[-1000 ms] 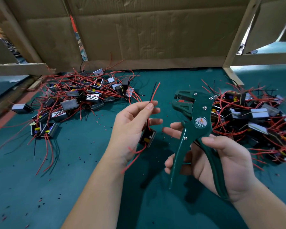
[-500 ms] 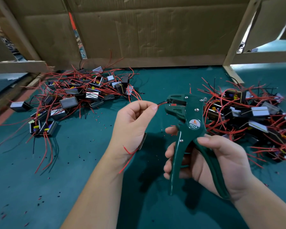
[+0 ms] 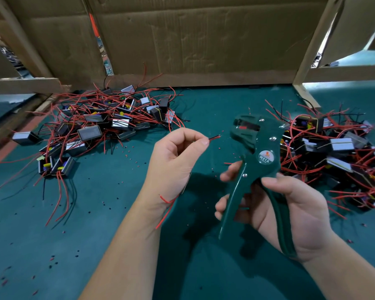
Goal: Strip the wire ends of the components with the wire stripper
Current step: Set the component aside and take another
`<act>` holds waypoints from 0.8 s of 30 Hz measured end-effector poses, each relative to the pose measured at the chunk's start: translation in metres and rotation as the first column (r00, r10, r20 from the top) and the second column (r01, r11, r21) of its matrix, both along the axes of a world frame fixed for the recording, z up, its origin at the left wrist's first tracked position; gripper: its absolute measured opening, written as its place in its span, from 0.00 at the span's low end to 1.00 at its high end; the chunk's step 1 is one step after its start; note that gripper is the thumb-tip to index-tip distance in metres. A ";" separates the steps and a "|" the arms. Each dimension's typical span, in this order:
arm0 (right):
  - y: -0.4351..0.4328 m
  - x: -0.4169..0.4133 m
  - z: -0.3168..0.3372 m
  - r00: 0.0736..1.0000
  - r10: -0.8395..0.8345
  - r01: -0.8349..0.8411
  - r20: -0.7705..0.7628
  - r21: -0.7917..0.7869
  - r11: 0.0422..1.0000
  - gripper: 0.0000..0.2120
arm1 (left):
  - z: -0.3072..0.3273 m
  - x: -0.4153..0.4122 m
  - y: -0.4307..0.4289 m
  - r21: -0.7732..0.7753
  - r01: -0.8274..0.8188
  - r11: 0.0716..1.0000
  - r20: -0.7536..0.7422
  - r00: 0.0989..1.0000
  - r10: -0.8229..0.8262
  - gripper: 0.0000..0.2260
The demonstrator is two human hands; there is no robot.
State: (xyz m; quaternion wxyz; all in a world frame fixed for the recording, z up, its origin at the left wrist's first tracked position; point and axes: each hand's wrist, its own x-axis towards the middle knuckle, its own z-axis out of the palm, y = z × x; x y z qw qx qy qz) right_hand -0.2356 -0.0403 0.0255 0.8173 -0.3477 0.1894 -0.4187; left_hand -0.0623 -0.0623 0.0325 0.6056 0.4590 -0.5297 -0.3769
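While my left hand [image 3: 173, 161] pinched the red and black wire ends [image 3: 214, 137] just short of the stripper head, my right hand [image 3: 290, 208] gripped the green wire stripper [image 3: 256, 161], handles spread, above the table [image 3: 95, 213].

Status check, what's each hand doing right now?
Left hand pinching wire ends, just short of stripper head. Right hand gripping wire stripper. Nothing between them.

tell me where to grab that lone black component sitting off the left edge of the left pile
Pinch the lone black component across its two long side walls, coming straight down from above. It lies flat and apart from the left pile, boxy with its top face up, so both sides look open to fingers.
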 end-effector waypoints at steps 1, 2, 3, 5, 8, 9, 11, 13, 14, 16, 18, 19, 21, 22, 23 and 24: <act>0.000 0.000 0.000 0.999 -0.048 0.048 -0.003 -0.025 0.999 0.31 | 0.000 0.000 0.000 0.007 0.012 1.000 0.001 1.000 -0.012 0.10; -0.001 0.000 0.001 0.996 -0.085 0.085 -0.005 -0.043 0.995 0.34 | 0.000 0.000 0.000 0.013 0.024 1.000 0.003 1.000 -0.024 0.09; -0.001 -0.001 0.002 0.995 -0.104 0.104 -0.006 -0.059 0.993 0.37 | 0.000 -0.001 0.000 0.015 0.037 0.999 0.008 0.999 -0.037 0.08; 0.000 -0.001 0.003 0.995 -0.101 0.100 -0.005 -0.083 0.991 0.39 | -0.001 -0.003 0.000 0.023 0.059 0.998 0.024 0.998 -0.060 0.05; 0.002 0.000 0.001 0.995 -0.094 0.091 -0.025 -0.096 0.991 0.38 | -0.003 -0.004 0.002 0.039 0.097 0.994 0.076 0.992 -0.100 0.06; 0.002 0.000 0.001 0.994 -0.102 0.099 -0.031 -0.099 0.990 0.38 | -0.003 -0.004 0.002 0.042 0.109 0.993 0.089 0.990 -0.112 0.06; 0.002 0.000 0.000 0.992 -0.118 0.114 -0.034 -0.105 0.988 0.37 | -0.003 -0.005 0.002 0.046 0.115 0.992 0.095 0.988 -0.119 0.05; 0.002 0.000 0.000 0.991 -0.130 0.126 -0.034 -0.104 0.987 0.37 | -0.002 -0.005 0.003 0.048 0.110 0.993 0.092 0.989 -0.114 0.04; 0.002 0.000 -0.001 0.991 -0.132 0.127 -0.037 -0.109 0.986 0.36 | -0.002 -0.006 0.003 0.046 0.110 0.993 0.086 0.990 -0.114 0.03; 0.002 -0.001 -0.003 0.990 -0.135 0.129 -0.042 -0.122 0.984 0.36 | -0.001 -0.007 0.004 0.043 0.112 0.993 0.068 0.991 -0.114 0.03; 0.001 -0.002 -0.003 0.989 -0.138 0.130 -0.045 -0.143 0.981 0.35 | 0.000 -0.007 0.004 0.040 0.106 0.994 0.043 0.993 -0.108 0.05; 0.002 -0.002 -0.002 0.989 -0.139 0.131 -0.047 -0.149 0.980 0.35 | 0.000 -0.008 0.004 0.042 0.098 0.994 0.013 0.995 -0.099 0.06; 0.004 -0.004 -0.004 0.990 -0.135 0.125 -0.052 -0.166 0.978 0.33 | 0.001 -0.008 0.004 0.052 0.077 0.996 -0.048 0.996 -0.074 0.04; 0.006 -0.005 -0.006 0.991 -0.119 0.107 -0.056 -0.182 0.977 0.31 | 0.001 -0.008 0.004 0.051 0.073 0.996 -0.062 0.996 -0.069 0.04; 0.004 -0.005 -0.005 0.994 -0.092 0.079 -0.060 -0.193 0.978 0.30 | 0.001 -0.008 0.004 0.041 0.076 0.996 -0.071 0.995 -0.073 0.04; 0.002 -0.005 -0.004 0.998 -0.045 0.036 -0.044 -0.194 0.980 0.28 | 0.001 -0.008 0.004 0.026 0.083 0.996 -0.082 0.993 -0.080 0.04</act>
